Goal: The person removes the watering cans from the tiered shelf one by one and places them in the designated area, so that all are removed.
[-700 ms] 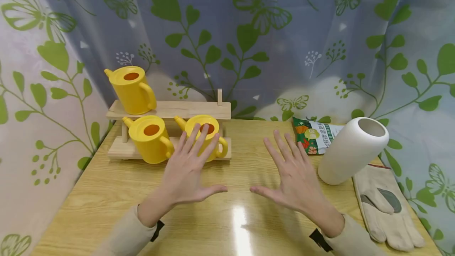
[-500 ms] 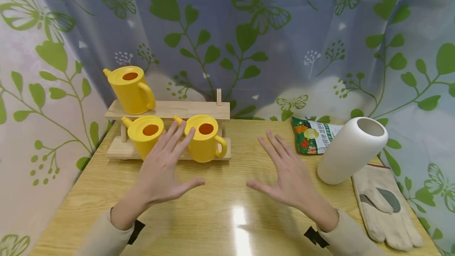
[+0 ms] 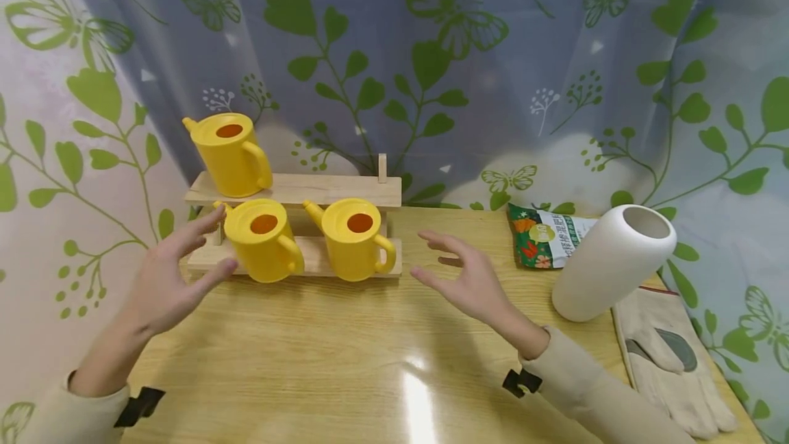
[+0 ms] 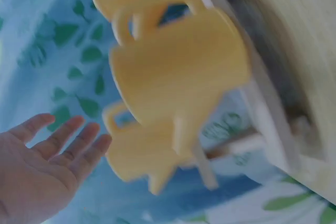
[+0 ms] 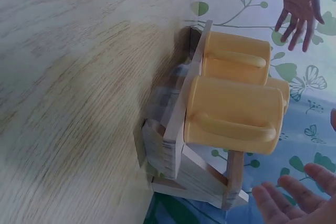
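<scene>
Three yellow watering cans stand on a two-tier wooden rack [image 3: 327, 190]: one can [image 3: 231, 159] on the upper tier, a left can [image 3: 261, 245] and a right can [image 3: 354, 242] on the lower tier. In the head view my left hand [image 3: 166, 279] hovers to the left of the lower left can, fingers apart from the thumb and holding nothing. To the right of the rack, my right hand [image 3: 471, 279] is held in the air with relaxed fingers and nothing in it. Both wrist views show the hands apart from the cans.
A white vase [image 3: 610, 262] leans at the right of the wooden table [image 3: 320, 355]. Behind it lies a green and white packet [image 3: 545, 235]; in front of it lie beige work gloves [image 3: 666, 362]. A patterned curtain [image 3: 493, 88] hangs behind.
My left hand has moved left, away from in front of the lower cans, and turned palm inward. My right hand has moved slightly left and turned too. The cans stay put.
</scene>
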Available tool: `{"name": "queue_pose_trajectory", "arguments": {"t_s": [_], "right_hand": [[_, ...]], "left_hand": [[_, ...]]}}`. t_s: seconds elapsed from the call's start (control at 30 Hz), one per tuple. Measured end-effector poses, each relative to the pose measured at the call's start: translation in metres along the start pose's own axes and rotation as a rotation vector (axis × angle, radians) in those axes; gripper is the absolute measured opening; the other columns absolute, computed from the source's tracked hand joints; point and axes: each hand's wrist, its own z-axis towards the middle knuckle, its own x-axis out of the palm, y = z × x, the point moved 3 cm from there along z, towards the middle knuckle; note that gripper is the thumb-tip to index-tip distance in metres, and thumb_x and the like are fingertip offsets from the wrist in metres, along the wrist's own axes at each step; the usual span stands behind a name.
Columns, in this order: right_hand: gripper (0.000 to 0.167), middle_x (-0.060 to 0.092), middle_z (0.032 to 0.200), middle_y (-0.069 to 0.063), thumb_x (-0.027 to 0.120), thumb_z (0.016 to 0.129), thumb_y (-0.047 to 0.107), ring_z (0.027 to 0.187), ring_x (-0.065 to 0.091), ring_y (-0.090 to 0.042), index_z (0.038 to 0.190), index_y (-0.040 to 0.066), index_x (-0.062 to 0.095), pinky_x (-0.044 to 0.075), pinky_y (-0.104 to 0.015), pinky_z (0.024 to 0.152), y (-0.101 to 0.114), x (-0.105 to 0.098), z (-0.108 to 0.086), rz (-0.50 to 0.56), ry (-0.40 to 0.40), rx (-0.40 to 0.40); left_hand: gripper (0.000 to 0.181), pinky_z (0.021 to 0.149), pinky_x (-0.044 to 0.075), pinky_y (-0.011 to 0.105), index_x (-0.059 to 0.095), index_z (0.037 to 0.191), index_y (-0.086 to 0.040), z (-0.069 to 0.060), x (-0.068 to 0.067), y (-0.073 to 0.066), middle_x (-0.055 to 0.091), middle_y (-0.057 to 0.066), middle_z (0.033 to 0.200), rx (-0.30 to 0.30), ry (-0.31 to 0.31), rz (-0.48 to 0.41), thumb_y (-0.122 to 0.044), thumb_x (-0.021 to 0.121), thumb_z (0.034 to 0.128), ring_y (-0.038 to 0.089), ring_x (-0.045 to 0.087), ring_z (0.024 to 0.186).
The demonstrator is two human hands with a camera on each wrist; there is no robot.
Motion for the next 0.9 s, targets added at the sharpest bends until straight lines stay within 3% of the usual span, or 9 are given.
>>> {"name": "queue_pose_trajectory", "arguments": {"t_s": [0.07,0.13,0.23,0.43,0.6,0.67,0.8,0.9], "right_hand": [[0.055,0.065,0.148,-0.011,0.081,0.095,0.025,0.132,0.065,-0.036,0.146,0.016,0.063,0.063,-0.052,0.106,-0.003,0.004,0.007,0.068,0.011,0.023],[0.051,0.066,0.146,-0.013,0.079,0.096,0.022,0.129,0.067,-0.037,0.145,0.013,0.064,0.064,-0.054,0.104,-0.005,0.009,0.014,0.137,0.032,0.03],[0.048,0.067,0.145,-0.016,0.078,0.097,0.017,0.126,0.069,-0.038,0.143,0.01,0.065,0.066,-0.051,0.101,-0.01,0.017,0.022,0.221,0.07,0.032],[0.046,0.068,0.141,-0.02,0.075,0.099,0.013,0.121,0.071,-0.039,0.143,0.006,0.065,0.069,-0.038,0.095,-0.023,0.03,0.031,0.294,0.109,0.046],[0.044,0.069,0.138,-0.02,0.075,0.099,0.011,0.12,0.071,-0.042,0.141,0.004,0.065,0.068,-0.041,0.095,-0.029,0.035,0.033,0.303,0.116,0.04],[0.043,0.07,0.136,-0.02,0.075,0.098,0.01,0.12,0.071,-0.042,0.14,0.003,0.066,0.069,-0.037,0.093,-0.03,0.038,0.033,0.306,0.119,0.036],[0.04,0.072,0.132,-0.02,0.076,0.098,0.01,0.116,0.072,-0.038,0.137,0.005,0.069,0.068,-0.027,0.088,-0.032,0.042,0.035,0.303,0.117,0.046],[0.038,0.074,0.129,-0.018,0.077,0.097,0.012,0.113,0.073,-0.033,0.134,0.006,0.071,0.067,-0.025,0.086,-0.033,0.045,0.038,0.287,0.107,0.063]], "left_hand": [[0.066,0.101,0.038,-0.006,0.051,0.158,-0.016,-0.001,-0.008,0.017,0.061,-0.012,0.148,-0.039,-0.018,-0.034,-0.011,0.075,0.0964,-0.008,0.053,0.127],[0.059,0.094,0.041,-0.008,0.053,0.156,-0.011,-0.003,-0.015,0.035,0.061,-0.028,0.136,-0.099,-0.027,-0.058,-0.011,0.071,0.0993,-0.018,0.05,0.119],[0.053,0.083,0.044,-0.004,0.053,0.154,-0.007,-0.007,-0.025,0.063,0.055,-0.042,0.12,-0.208,-0.014,-0.059,-0.017,0.066,0.1042,-0.019,0.051,0.107],[0.057,0.07,0.057,0.006,0.047,0.154,0.005,-0.015,-0.031,0.115,0.053,-0.038,0.106,-0.38,0.065,-0.079,-0.028,0.059,0.1095,-0.018,0.059,0.088],[0.062,0.072,0.065,0.012,0.046,0.15,0.015,-0.02,-0.021,0.148,0.058,-0.034,0.098,-0.472,0.085,-0.142,-0.03,0.06,0.1092,-0.016,0.063,0.085],[0.064,0.074,0.067,0.016,0.045,0.15,0.017,-0.021,-0.016,0.161,0.06,-0.026,0.101,-0.497,0.099,-0.17,-0.031,0.059,0.1094,-0.015,0.063,0.087],[0.071,0.077,0.069,0.021,0.042,0.151,0.017,-0.022,-0.007,0.181,0.06,-0.013,0.107,-0.564,0.152,-0.187,-0.038,0.056,0.1097,-0.011,0.064,0.087],[0.076,0.077,0.069,0.023,0.04,0.153,0.016,-0.022,-0.002,0.191,0.063,-0.019,0.103,-0.621,0.183,-0.216,-0.043,0.056,0.1091,-0.008,0.067,0.086]]}}
